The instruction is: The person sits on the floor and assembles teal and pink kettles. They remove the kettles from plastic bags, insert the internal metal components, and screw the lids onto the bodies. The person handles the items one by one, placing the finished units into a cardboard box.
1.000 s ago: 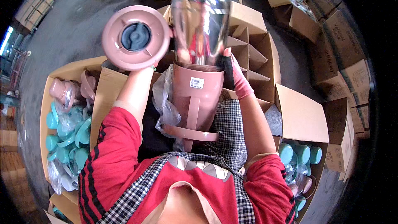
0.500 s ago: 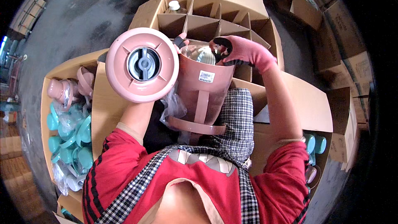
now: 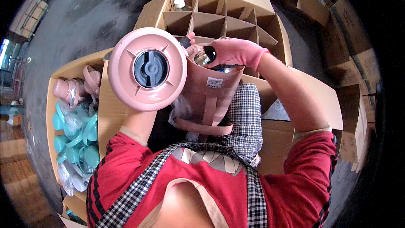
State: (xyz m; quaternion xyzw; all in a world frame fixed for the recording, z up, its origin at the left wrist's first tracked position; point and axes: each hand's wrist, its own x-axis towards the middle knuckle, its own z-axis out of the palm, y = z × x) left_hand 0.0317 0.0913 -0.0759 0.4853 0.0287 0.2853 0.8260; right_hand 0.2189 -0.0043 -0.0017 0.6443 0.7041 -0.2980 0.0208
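Note:
At the left of my lap, a round pink lid (image 3: 121,82) with a black centre piece (image 3: 150,69) faces me. My left hand (image 3: 188,40) is mostly hidden behind it, only gloved fingertips showing past its edge; it appears to grip the lid. Beside it a pink jug body (image 3: 197,84) leans on my lap, its handle (image 3: 209,109) toward me and a small white label on its side. In the jug's mouth sits a shiny silvery liner (image 3: 204,56). My right hand (image 3: 232,55), in a pink glove, curls over the rim with its fingers closed around the liner; the fingertips are hidden.
Ahead stands a carton with cardboard dividers (image 3: 207,24), a white-capped bottle (image 3: 179,4) in one cell. An open carton (image 3: 52,101) at left holds teal and pink plastic parts (image 3: 74,131) with clear bags. More cartons (image 3: 358,88) are stacked at right.
My right hand has lowered and turned inward over the jug's mouth, covering more of the liner. The lid has come slightly nearer and to the right.

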